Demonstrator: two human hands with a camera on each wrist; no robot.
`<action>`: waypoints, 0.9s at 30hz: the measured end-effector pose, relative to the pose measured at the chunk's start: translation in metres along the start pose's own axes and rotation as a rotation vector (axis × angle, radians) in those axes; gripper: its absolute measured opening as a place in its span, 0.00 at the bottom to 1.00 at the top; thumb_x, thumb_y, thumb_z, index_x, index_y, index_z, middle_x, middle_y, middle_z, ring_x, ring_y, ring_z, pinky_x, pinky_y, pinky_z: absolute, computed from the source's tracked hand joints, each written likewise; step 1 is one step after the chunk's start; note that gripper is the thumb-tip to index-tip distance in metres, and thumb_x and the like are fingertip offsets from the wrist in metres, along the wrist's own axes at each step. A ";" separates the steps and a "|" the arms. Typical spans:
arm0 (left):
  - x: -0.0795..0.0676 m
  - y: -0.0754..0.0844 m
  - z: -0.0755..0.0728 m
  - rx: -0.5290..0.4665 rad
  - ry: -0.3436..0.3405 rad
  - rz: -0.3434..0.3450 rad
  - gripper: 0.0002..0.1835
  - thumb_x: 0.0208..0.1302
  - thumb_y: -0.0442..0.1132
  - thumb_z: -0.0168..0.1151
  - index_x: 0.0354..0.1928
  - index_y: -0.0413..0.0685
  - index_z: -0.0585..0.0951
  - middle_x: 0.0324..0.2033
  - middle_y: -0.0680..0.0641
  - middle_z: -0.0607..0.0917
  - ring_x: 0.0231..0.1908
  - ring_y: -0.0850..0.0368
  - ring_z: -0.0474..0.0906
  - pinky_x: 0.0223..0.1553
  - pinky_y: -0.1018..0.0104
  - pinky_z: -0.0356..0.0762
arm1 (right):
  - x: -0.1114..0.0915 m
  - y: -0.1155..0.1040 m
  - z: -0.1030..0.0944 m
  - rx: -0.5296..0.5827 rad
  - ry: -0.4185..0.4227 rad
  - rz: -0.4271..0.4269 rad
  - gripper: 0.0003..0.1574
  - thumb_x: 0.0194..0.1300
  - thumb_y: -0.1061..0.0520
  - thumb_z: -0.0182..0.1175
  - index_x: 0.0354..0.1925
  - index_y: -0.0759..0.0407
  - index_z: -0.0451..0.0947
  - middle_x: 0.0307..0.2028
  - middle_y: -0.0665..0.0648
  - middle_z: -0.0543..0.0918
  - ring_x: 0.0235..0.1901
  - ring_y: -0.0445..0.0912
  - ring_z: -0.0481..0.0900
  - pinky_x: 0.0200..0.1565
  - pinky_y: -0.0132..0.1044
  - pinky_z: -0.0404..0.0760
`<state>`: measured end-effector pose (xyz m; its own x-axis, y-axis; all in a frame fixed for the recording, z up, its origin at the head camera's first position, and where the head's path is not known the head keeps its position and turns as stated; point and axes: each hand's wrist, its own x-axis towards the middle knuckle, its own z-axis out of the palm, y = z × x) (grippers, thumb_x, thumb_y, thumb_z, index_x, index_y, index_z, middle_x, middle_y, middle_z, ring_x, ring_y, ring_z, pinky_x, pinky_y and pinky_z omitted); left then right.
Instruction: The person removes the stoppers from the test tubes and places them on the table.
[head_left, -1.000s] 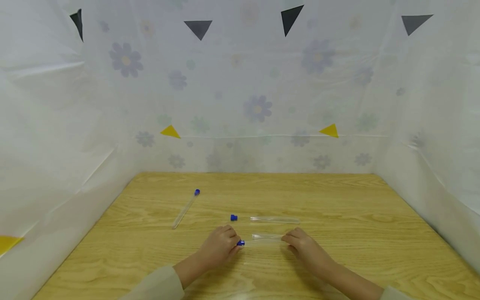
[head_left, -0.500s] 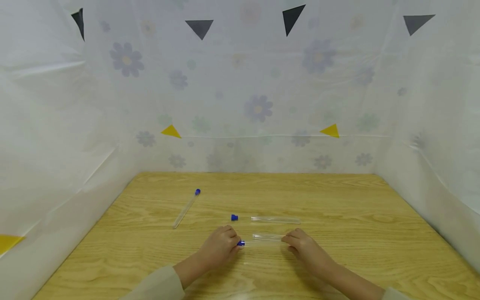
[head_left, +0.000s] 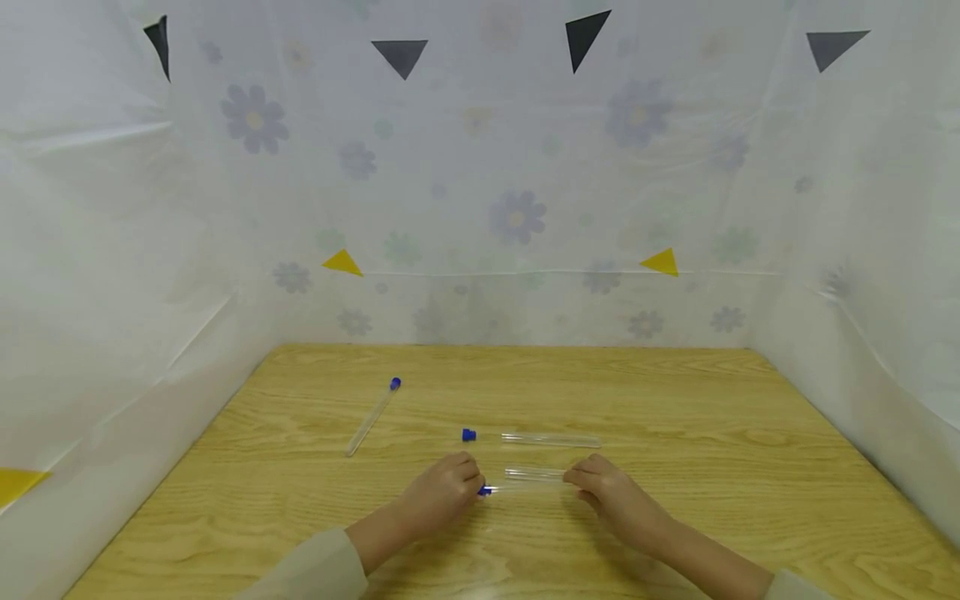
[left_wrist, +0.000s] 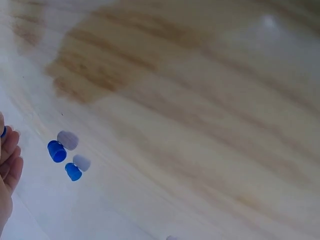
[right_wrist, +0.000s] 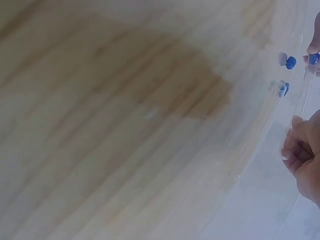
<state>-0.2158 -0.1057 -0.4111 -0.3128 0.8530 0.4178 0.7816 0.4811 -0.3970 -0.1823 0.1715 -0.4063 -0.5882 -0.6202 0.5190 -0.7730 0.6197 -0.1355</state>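
My left hand [head_left: 442, 497] pinches a blue cap [head_left: 485, 491] at the left end of a clear tube [head_left: 525, 489]. The tube's far end is in the fingers of my right hand [head_left: 618, 504], so it lies level between both hands, low over the table. In the right wrist view, the held tube [right_wrist: 304, 95] runs from the curled right fingers to the blue cap [right_wrist: 313, 59]. Just behind it lies another clear tube [head_left: 528, 474], its right end overlapped by my right fingertips. Two loose blue caps, one larger in view [left_wrist: 57, 151] and one smaller [left_wrist: 73, 171], lie beyond my left fingers.
Farther back on the wooden table [head_left: 675, 400] lie a loose blue cap [head_left: 468, 435] and an uncapped clear tube [head_left: 551, 440]. At the back left rests a tube with a blue cap on it [head_left: 395, 384]. White flowered sheeting [head_left: 517, 308] encloses the back and sides.
My left hand and the blue cap have shifted slightly right and toward the front, with the fingers changing position. My right hand stays nearly still at the tube's other end.
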 end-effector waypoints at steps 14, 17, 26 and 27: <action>-0.003 -0.004 -0.002 0.107 0.006 0.103 0.07 0.54 0.38 0.67 0.36 0.48 0.85 0.34 0.54 0.84 0.41 0.62 0.78 0.46 0.74 0.76 | -0.001 0.001 -0.003 0.049 -0.052 -0.022 0.21 0.44 0.75 0.65 0.41 0.69 0.79 0.36 0.57 0.81 0.36 0.48 0.79 0.36 0.27 0.81; -0.003 -0.004 -0.001 0.041 0.003 0.055 0.07 0.55 0.40 0.67 0.35 0.48 0.85 0.33 0.54 0.83 0.39 0.63 0.78 0.45 0.74 0.76 | -0.002 0.001 -0.004 0.051 -0.052 -0.010 0.20 0.45 0.75 0.64 0.41 0.68 0.78 0.37 0.57 0.80 0.36 0.48 0.79 0.36 0.28 0.81; -0.002 -0.001 -0.003 -0.149 -0.049 -0.072 0.10 0.56 0.47 0.65 0.32 0.48 0.84 0.30 0.55 0.81 0.35 0.63 0.75 0.41 0.73 0.75 | -0.003 0.002 -0.002 0.046 -0.006 -0.029 0.22 0.43 0.75 0.66 0.40 0.67 0.79 0.36 0.55 0.80 0.35 0.46 0.78 0.35 0.26 0.80; -0.002 -0.001 -0.003 -0.163 -0.055 -0.080 0.10 0.57 0.47 0.65 0.32 0.48 0.84 0.30 0.55 0.81 0.35 0.63 0.75 0.40 0.73 0.75 | -0.004 0.001 -0.002 0.047 -0.005 -0.028 0.22 0.42 0.75 0.66 0.40 0.67 0.79 0.36 0.55 0.80 0.35 0.45 0.77 0.35 0.26 0.80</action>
<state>-0.2142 -0.1084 -0.4096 -0.4031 0.8253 0.3954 0.8287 0.5125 -0.2250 -0.1809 0.1753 -0.4070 -0.5668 -0.6396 0.5192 -0.7997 0.5787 -0.1602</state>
